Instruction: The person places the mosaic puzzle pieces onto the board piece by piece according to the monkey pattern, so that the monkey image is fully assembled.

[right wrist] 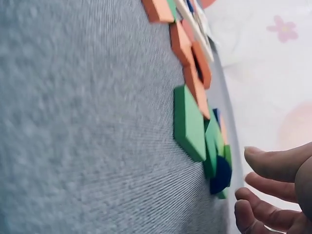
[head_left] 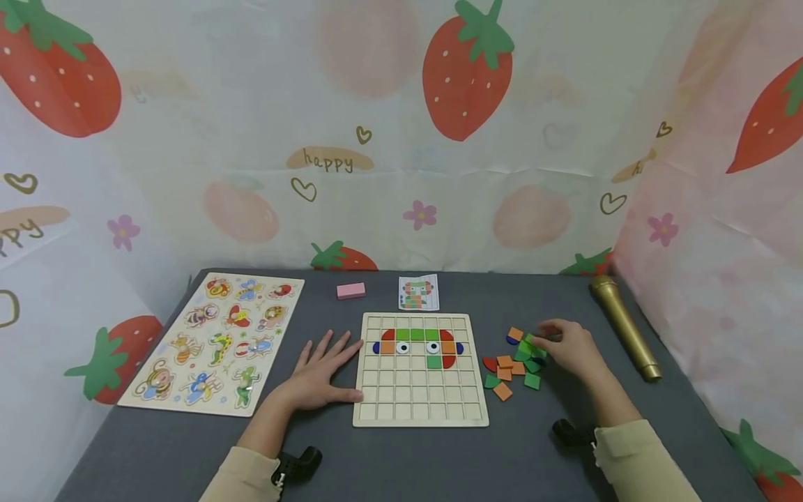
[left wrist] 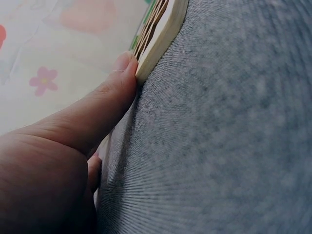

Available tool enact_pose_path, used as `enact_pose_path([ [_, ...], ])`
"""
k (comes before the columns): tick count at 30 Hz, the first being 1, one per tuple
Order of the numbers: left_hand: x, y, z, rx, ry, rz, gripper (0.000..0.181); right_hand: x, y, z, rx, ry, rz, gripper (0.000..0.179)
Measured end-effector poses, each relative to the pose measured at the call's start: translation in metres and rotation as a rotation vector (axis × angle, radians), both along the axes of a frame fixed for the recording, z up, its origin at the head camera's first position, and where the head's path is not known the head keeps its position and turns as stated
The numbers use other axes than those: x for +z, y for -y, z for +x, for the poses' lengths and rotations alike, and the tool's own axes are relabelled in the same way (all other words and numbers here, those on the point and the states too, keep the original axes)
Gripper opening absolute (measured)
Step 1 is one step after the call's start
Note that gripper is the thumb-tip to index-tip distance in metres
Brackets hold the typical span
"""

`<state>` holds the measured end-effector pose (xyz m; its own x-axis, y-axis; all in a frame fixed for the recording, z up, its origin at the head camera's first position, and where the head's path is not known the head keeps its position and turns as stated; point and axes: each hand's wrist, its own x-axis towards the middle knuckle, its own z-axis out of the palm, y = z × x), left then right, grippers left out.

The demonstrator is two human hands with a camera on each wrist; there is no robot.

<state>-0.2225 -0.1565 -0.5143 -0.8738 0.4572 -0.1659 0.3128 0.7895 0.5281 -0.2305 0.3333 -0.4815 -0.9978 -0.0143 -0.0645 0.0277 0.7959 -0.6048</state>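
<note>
A pale wooden grid board [head_left: 420, 413] lies in the middle of the dark table. Red, orange, green and blue tiles and two eye tiles [head_left: 433, 347] sit in its upper rows. My left hand [head_left: 318, 380] lies flat with fingers spread, a fingertip and the thumb at the board's left edge; in the left wrist view the thumb [left wrist: 109, 100] meets the board's side. Over the far side of a loose tile pile hovers my right hand [head_left: 571, 348], fingers loosely bent. In the right wrist view, a gap separates thumb and fingers, near a dark blue rounded tile [right wrist: 222, 174].
Loose orange tiles [head_left: 503, 392] and green tiles [head_left: 532, 381] lie right of the board. Behind it are a small pattern card [head_left: 419, 292] and a pink block [head_left: 350, 291]. An insect picture board [head_left: 207, 341] lies left, a gold cylinder [head_left: 624, 328] right. Patterned cloth [head_left: 389, 230] hangs behind.
</note>
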Motion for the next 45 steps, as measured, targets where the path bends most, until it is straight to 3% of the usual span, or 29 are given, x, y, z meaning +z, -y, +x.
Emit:
enact_pose_path([
  [6, -0.002, 0.000, 0.000, -0.005, -0.004, 0.003, 0.101, -0.008, -0.003, -0.004, -0.022, 0.068, 0.024, 0.046],
  [12, -0.005, 0.001, -0.002, 0.000, -0.015, -0.006, 0.101, -0.005, 0.001, -0.007, -0.040, 0.077, 0.005, 0.036],
  [33, -0.001, -0.002, -0.003, -0.008, -0.003, 0.000, 0.100, 0.020, 0.036, 0.004, 0.010, 0.013, -0.077, 0.031],
  [45, -0.002, 0.002, -0.002, -0.006, -0.002, -0.006, 0.101, 0.020, 0.086, 0.002, 0.088, -0.025, -0.150, 0.020],
])
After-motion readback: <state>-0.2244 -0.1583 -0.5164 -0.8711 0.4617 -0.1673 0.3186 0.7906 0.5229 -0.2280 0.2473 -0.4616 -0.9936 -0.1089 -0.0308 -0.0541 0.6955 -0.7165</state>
